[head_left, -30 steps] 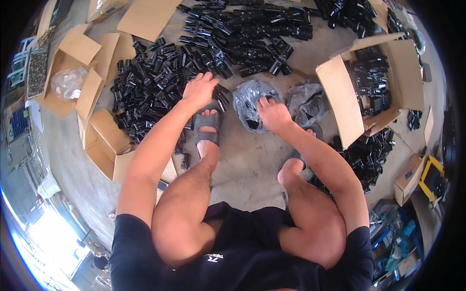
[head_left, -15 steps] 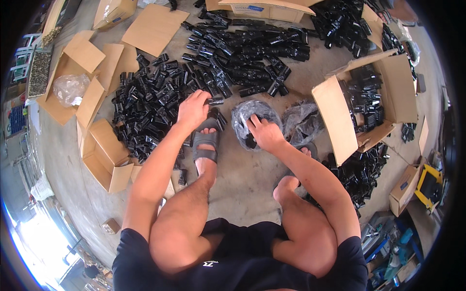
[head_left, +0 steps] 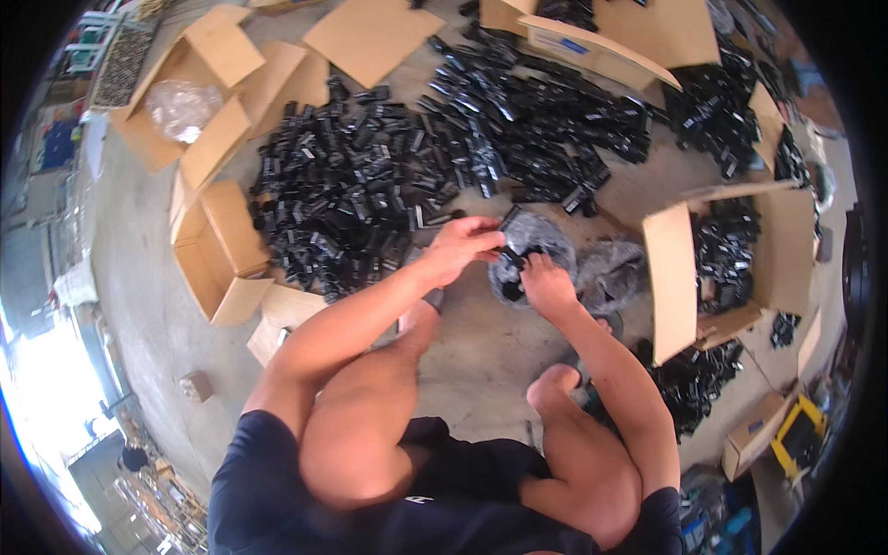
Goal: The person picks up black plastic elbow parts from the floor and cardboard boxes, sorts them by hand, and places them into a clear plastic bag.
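My left hand (head_left: 462,248) is closed, with a black tubular plastic part (head_left: 511,218) at its fingertips. It is above the left rim of a clear plastic bag (head_left: 555,239) that stands open on the floor. My right hand (head_left: 548,282) reaches over the bag's near side. Its fingers are curled together by dark pieces at the bag's mouth, and what they grip is too small to make out. To the left of the bag spreads a heap of short black plastic parts (head_left: 347,185).
Longer black parts (head_left: 546,102) lie heaped beyond the bag. A second plastic bag (head_left: 610,275) is on its right, beside an open carton (head_left: 673,277) holding black parts. Opened cartons (head_left: 217,250) are at the left. My feet and knees flank the bag.
My left hand has moved right, from the heap to the bag, bringing a black part. My right hand's fingers have curled at the bag's mouth. The whole view has shifted.
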A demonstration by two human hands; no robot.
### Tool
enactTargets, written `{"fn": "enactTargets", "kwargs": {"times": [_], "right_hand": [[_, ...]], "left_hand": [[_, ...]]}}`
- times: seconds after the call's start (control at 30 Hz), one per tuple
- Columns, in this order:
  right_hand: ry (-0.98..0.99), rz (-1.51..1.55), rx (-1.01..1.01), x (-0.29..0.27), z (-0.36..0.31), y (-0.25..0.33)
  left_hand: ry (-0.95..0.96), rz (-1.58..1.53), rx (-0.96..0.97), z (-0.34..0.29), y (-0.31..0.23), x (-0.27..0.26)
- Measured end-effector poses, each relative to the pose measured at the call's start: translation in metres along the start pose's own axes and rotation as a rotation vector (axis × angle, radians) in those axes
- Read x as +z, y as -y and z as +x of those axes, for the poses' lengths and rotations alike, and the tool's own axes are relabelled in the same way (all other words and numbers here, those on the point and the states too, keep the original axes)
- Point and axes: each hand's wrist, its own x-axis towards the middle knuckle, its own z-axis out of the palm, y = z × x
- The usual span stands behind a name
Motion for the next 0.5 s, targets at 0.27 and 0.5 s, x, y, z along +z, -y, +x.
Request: {"fn": "enactTargets", "kwargs": {"times": [0.27, 0.5], "right_hand": [[-0.078, 0.277, 0.033, -0.025, -0.012, -0.01], [-0.514, 0.568, 0.63, -0.044, -0.019, -0.073]], "left_hand": [[0.019, -0.25, -0.001, -0.009, 0.002, -0.003], [0.02, -0.23, -0.02, -0.001, 0.01, -0.008]]}}
